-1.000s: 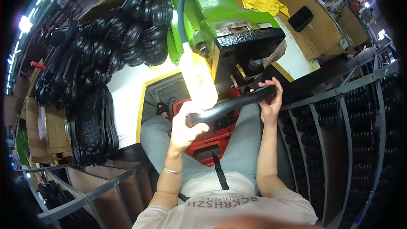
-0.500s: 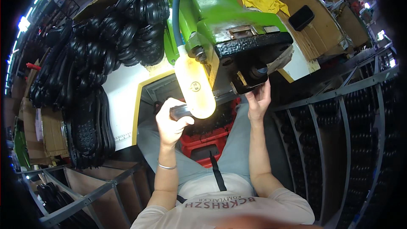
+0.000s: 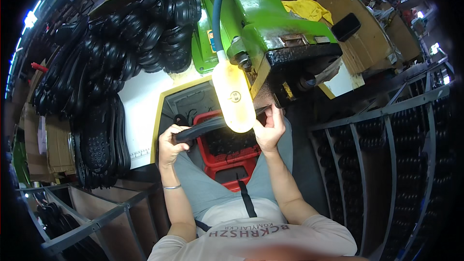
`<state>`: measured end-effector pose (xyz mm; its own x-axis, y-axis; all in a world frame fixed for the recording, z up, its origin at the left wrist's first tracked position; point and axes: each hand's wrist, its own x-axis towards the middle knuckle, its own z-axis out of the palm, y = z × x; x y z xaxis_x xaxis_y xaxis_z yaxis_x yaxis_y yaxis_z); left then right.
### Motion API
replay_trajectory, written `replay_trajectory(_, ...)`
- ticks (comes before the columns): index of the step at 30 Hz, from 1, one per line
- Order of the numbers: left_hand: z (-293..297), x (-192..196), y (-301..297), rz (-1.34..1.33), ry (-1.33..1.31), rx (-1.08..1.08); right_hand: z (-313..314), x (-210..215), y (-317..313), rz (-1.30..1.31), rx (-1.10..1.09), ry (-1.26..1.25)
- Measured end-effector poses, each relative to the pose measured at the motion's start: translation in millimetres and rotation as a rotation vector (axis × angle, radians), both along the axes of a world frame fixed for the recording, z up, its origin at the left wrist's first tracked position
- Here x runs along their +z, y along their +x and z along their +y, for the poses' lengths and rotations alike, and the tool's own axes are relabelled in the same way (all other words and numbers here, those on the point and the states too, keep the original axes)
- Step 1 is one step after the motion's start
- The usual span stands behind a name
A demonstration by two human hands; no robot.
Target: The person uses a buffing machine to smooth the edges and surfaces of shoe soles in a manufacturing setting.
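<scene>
A black shoe sole [image 3: 205, 127] is stretched between my two hands, its middle partly hidden by a bright yellow-white lamp [image 3: 234, 97]. My left hand [image 3: 172, 144] is closed round one end of it. The other end is pinched in the fingers of my right hand [image 3: 270, 129], just beneath the black head [image 3: 303, 54] of a green machine [image 3: 256, 5]. Below the sole, between my knees, a red crate [image 3: 231, 162] holds dark scraps.
A large heap of black soles [image 3: 140, 34] lies on the white table [image 3: 140, 97] to the left, with a stack [image 3: 100, 137] at its near edge. Metal racks [image 3: 355, 152] with soles stand right. A phone [image 3: 346, 27] and yellow cloth [image 3: 309, 9] sit by cardboard boxes.
Both hands have moved left. The right hand has come away from the machine head's knob side and down, and more of the sole now shows between the hands.
</scene>
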<state>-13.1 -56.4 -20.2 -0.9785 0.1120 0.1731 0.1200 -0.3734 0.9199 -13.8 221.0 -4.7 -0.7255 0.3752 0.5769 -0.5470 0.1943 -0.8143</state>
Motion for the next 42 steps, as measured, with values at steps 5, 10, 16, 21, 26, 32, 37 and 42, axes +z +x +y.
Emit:
replay_trajectory(5, 45.4, 29.6, -5.8, 0.213, -0.965, 0.042, -8.0, 15.1, 5.8, 0.111, -0.255, 0.452)
replay_trajectory(10, 109.9, 33.1, -10.6, 0.373, -0.799, 0.243, -0.3, 9.6, 5.2, 0.163, -0.268, 0.548)
replay_trajectory(16, 135.8, -12.7, -5.6, 0.007, -0.047, 0.134, 1.8, -68.4, -5.3, -0.295, 0.304, -0.337)
replay_trajectory(21, 153.6, -42.9, 4.1, -0.002, -0.078, 0.222, 3.6, -123.5, 16.2, -0.661, 0.588, -1.008)
replay_trajectory(26, 164.9, -33.4, 1.4, -0.056, -0.039, 0.215, 44.2, -102.2, 26.0, -0.616, 0.301, -0.869)
replay_trajectory(32, 157.4, 2.2, -9.6, 0.211, -0.238, 0.139, 104.1, -34.5, 17.4, -0.392, -0.113, -0.333)
replay_trajectory(37, 133.2, 35.9, -11.7, 0.309, -0.312, 0.225, 115.9, 16.7, 13.1, -0.317, -0.146, -0.023)
replay_trajectory(42, 101.5, 47.2, -1.8, 0.125, -0.043, 0.25, 93.7, 38.1, 17.1, -0.235, -0.015, -0.083)
